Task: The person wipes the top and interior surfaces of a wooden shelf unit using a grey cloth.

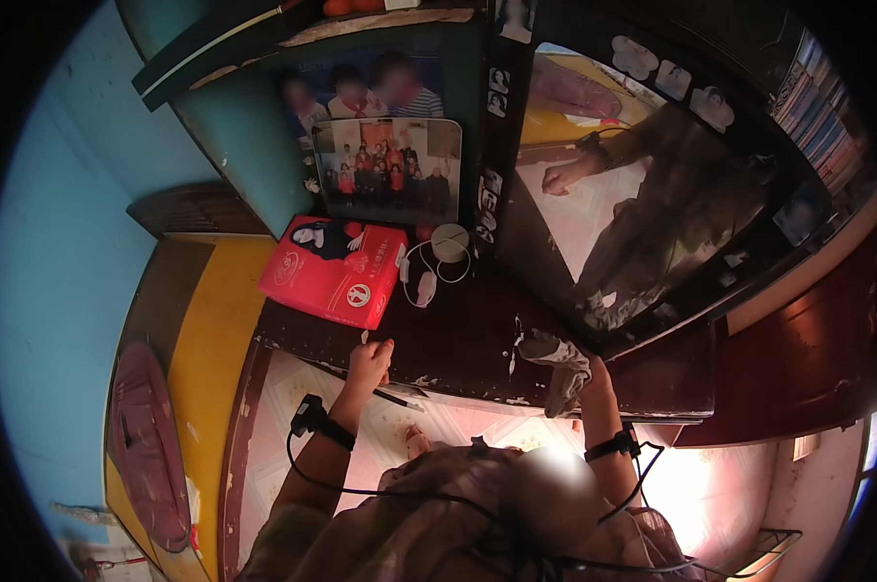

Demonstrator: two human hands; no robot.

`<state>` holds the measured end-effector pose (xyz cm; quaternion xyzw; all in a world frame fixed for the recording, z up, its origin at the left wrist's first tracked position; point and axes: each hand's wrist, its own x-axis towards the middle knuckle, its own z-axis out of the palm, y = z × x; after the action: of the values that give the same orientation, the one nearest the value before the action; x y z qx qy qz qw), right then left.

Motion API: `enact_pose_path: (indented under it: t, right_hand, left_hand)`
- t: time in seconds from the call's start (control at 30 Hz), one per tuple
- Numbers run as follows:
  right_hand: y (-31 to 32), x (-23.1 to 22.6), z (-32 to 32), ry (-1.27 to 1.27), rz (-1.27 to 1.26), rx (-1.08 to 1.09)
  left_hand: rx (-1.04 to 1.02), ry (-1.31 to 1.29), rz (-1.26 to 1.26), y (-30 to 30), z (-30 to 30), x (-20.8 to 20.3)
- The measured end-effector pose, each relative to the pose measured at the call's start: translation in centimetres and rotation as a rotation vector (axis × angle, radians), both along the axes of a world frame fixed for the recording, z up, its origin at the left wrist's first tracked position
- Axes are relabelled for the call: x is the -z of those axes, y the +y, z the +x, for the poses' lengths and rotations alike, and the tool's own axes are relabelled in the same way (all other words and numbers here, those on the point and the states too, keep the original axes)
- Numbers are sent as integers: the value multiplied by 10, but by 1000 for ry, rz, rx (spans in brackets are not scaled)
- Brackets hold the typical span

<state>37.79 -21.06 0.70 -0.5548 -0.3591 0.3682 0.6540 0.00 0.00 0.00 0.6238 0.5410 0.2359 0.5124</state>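
Observation:
My left hand [370, 365] is closed in a fist at the front edge of a dark wooden dresser [458, 354], just below a red box [332, 272]. Whatever its fingers may hold is hidden. To the right, a crumpled grey cloth [560, 371] is bunched in my right hand [595, 376], at the dresser's front edge. The cloth covers most of those fingers. Both wrists wear black bands with cables.
Behind the red box stand framed photos [390, 170]. A round white device with a cable [449, 242] lies beside the box. A large mirror [632, 184] leans at the right, near stacked books [821, 121]. At the left is a maroon cushion [147, 446].

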Motion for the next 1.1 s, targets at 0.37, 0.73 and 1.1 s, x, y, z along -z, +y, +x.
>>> enact_pose_path:
  t: [0.37,0.73,1.1]
  right_hand:
    - [-12,-11,1,792,102,147]
    - [20,-39,21,935,-397,-118]
    - [-1,-85,23,75,-354,-667]
  left_hand:
    - [483,229,91,3,-4,-2]
    - [585,647,538,14,-119,91]
    - [677,322,530,65,8,-123]
